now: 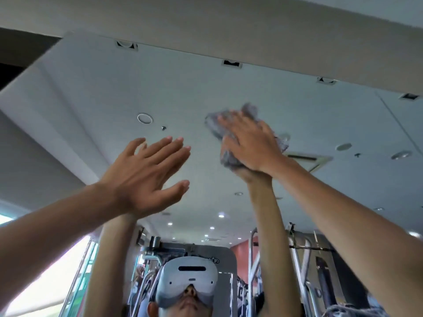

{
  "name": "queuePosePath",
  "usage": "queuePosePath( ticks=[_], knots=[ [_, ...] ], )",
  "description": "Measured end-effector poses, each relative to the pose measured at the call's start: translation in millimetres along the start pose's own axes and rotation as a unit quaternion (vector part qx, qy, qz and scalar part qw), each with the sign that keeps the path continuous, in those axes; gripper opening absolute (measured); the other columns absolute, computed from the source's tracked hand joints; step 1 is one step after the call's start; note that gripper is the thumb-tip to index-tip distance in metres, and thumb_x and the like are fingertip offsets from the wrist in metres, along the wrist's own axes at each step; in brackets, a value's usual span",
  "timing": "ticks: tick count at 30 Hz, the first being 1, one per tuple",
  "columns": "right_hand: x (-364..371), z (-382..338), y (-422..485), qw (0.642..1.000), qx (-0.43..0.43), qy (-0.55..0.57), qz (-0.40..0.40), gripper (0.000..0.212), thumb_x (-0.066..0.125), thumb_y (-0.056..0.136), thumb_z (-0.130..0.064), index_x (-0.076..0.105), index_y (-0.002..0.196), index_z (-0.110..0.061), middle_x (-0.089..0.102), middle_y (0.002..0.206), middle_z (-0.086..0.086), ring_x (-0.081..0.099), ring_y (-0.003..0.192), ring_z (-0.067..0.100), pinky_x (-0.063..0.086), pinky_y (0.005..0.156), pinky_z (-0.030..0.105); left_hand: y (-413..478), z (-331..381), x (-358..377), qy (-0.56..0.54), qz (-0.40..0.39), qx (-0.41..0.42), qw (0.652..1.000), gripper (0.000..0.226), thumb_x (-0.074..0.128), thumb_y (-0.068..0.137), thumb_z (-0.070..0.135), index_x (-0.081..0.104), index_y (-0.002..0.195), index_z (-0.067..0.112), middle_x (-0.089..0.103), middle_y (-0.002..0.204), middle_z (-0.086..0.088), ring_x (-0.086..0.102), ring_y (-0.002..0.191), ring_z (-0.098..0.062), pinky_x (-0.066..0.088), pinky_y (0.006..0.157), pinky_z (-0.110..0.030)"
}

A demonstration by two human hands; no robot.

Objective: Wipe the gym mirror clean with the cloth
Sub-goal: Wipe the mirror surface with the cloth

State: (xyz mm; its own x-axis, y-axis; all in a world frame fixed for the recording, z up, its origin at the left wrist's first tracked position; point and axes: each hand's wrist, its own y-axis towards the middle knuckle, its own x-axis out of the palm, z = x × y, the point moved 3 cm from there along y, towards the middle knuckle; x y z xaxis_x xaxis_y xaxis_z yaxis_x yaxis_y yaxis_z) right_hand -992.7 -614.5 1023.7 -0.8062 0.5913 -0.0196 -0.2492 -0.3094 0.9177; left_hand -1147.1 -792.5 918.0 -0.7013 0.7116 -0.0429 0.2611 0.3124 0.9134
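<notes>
One grey cloth [225, 156] sits pressed between right hand [249, 145] and mirror [160, 88].

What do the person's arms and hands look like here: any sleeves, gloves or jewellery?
The left forearm and right forearm are bare, no sleeve in view. The left hand and right hand are ungloved; no watch, band or ring shows.
</notes>
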Motion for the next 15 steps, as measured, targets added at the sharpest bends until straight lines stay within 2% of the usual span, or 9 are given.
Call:
queuePosePath(
  ticks=[2, 4, 5, 7, 9, 10, 11, 12, 15],
  knots=[
    [-7.4, 4.7, -23.8, 0.992, -0.113, 0.031, -0.045, 0.059, 0.021, 0.095, -0.051, 0.017, 0.154, -0.045, 0.014, 0.164, -0.014, 0.011, 0.150, 0.005, 0.008, 0.119, 0.041, -12.1, -26.8, -0.4, 0.002, -0.014, -0.020, 1.000, 0.084, 0.002, 0.091, 0.075, 0.020, 0.159, 0.031, 0.014, 0.165, 0.006, 0.015, 0.153, -0.014, 0.020, 0.120, -0.052],
    [-10.9, 28.0, -31.5, 0.994, -0.101, 0.032, -0.026, 0.060, 0.017, 0.091, -0.052, 0.015, 0.151, -0.047, 0.016, 0.163, -0.014, 0.011, 0.150, 0.004, 0.013, 0.120, 0.042, -26.4, -48.8, -1.6, -0.008, -0.017, -0.043, 0.999, 0.080, -0.001, 0.090, 0.076, 0.016, 0.158, 0.038, 0.010, 0.166, 0.006, 0.010, 0.154, -0.014, 0.016, 0.121, -0.051],
    [-12.8, 40.7, -27.4, 0.998, -0.055, 0.031, -0.009, 0.060, 0.015, 0.090, -0.052, 0.014, 0.150, -0.045, 0.018, 0.163, -0.012, 0.011, 0.151, 0.006, 0.015, 0.121, 0.044, -31.5, -54.9, -1.3, -0.012, -0.017, -0.048, 0.999, 0.077, -0.002, 0.090, 0.076, 0.014, 0.158, 0.042, 0.008, 0.166, 0.006, 0.007, 0.154, -0.014, 0.014, 0.122, -0.050],
    [-12.4, 51.5, -6.8, 0.995, 0.093, 0.024, 0.005, 0.060, 0.018, 0.095, -0.047, 0.016, 0.155, -0.040, 0.015, 0.165, -0.009, 0.009, 0.152, 0.009, 0.013, 0.120, 0.045, -39.4, -61.5, -0.3, -0.030, -0.018, -0.062, 0.997, 0.073, -0.002, 0.089, 0.075, 0.010, 0.156, 0.048, 0.002, 0.167, 0.007, 0.001, 0.154, -0.011, 0.007, 0.124, -0.046],
    [-5.8, 37.6, 18.3, 0.973, 0.230, 0.031, 0.021, 0.057, 0.024, 0.100, -0.038, 0.020, 0.157, -0.034, 0.013, 0.166, -0.006, 0.007, 0.152, 0.013, 0.010, 0.119, 0.048, -42.8, -64.0, 2.9, -0.046, -0.017, -0.071, 0.996, 0.071, -0.004, 0.088, 0.075, 0.004, 0.154, 0.052, -0.003, 0.166, 0.009, -0.006, 0.154, -0.009, 0.000, 0.124, -0.040],
    [-3.1, 23.3, 27.7, 0.963, 0.264, 0.036, 0.039, 0.058, 0.024, 0.099, -0.038, 0.022, 0.157, -0.032, 0.013, 0.166, -0.005, 0.008, 0.152, 0.015, 0.010, 0.120, 0.052, -43.2, -64.6, 4.5, -0.052, -0.013, -0.076, 0.996, 0.071, -0.005, 0.087, 0.075, 0.003, 0.154, 0.053, -0.005, 0.166, 0.009, -0.009, 0.153, -0.008, -0.003, 0.124, -0.038],
    [-0.3, 5.6, 34.5, 0.964, 0.259, 0.031, 0.052, 0.060, 0.022, 0.097, -0.040, 0.023, 0.157, -0.031, 0.015, 0.166, -0.004, 0.009, 0.152, 0.015, 0.010, 0.119, 0.053, -43.2, -65.4, 5.0, -0.056, -0.005, -0.083, 0.995, 0.070, -0.005, 0.087, 0.075, 0.002, 0.153, 0.053, -0.006, 0.166, 0.009, -0.011, 0.153, -0.007, -0.005, 0.124, -0.036],
    [2.2, -12.6, 37.8, 0.975, 0.215, 0.022, 0.051, 0.062, 0.020, 0.096, -0.042, 0.023, 0.157, -0.032, 0.015, 0.166, -0.005, 0.009, 0.152, 0.014, 0.011, 0.119, 0.053, -43.8, -66.6, 5.4, -0.061, 0.003, -0.093, 0.994, 0.070, -0.004, 0.086, 0.075, 0.001, 0.153, 0.052, -0.007, 0.166, 0.009, -0.012, 0.153, -0.007, -0.006, 0.123, -0.035],
    [3.9, -49.0, 18.8, 0.999, -0.030, 0.017, -0.017, 0.067, 0.011, 0.090, -0.051, 0.019, 0.156, -0.040, 0.011, 0.165, -0.014, 0.007, 0.151, 0.005, 0.007, 0.121, 0.042, -48.1, -72.7, 7.3, -0.081, 0.020, -0.126, 0.989, 0.077, 0.002, 0.086, 0.072, 0.002, 0.156, 0.041, -0.006, 0.166, 0.009, -0.014, 0.152, -0.008, -0.005, 0.125, -0.036]
  ],
)
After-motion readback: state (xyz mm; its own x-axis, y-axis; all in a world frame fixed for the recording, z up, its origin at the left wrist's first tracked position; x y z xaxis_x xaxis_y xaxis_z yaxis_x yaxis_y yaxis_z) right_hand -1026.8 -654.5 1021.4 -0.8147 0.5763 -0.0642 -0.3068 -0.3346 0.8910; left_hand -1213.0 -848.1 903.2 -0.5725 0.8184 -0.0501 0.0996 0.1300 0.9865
